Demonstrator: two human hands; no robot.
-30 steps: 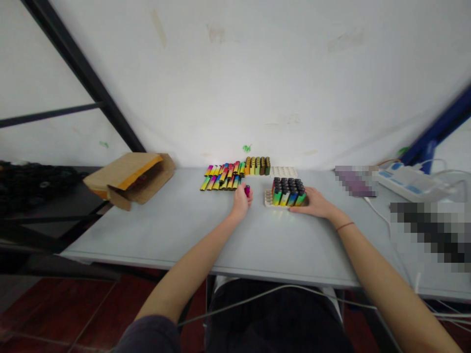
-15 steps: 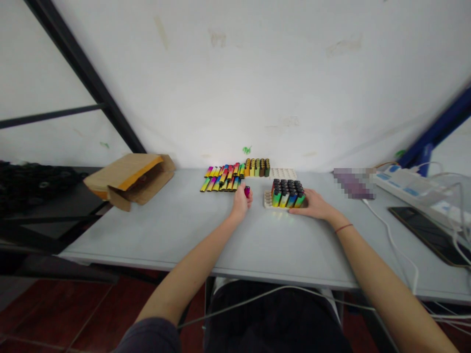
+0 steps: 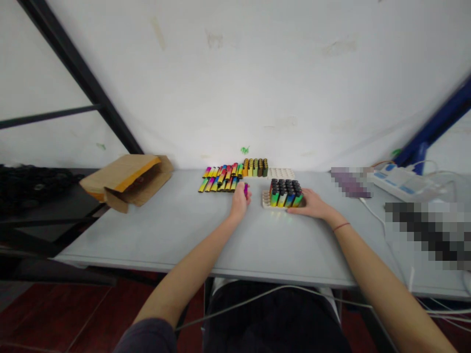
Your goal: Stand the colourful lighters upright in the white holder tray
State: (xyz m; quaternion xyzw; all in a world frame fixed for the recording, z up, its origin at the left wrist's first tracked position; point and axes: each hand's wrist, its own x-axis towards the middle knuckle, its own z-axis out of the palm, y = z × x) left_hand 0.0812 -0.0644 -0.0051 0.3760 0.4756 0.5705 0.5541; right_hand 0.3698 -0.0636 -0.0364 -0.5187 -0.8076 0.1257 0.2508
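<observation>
My left hand (image 3: 241,200) is closed around a magenta lighter (image 3: 246,189), its lower part hidden by the fingers. On its far left side lies a pile of gradient-coloured lighters (image 3: 211,184), several of them stacked on others. My right hand (image 3: 311,203) grips the right side of a white tray (image 3: 266,200), thumb along the front edge. Upright lighters with black tops (image 3: 286,192) fill most of this tray in rows; the holes at its left end are bare.
Behind, against the wall, stands another group of upright lighters (image 3: 255,166), with a white holed tray (image 3: 281,172) beside it. An open cardboard box (image 3: 127,179) lies at the left. A power strip (image 3: 399,181) and cables are at the right, near a pixelated purple item (image 3: 351,182).
The magenta lighter is turned more upright in my left hand, showing more of its side. My right hand stays on the tray. The view has shifted slightly.
</observation>
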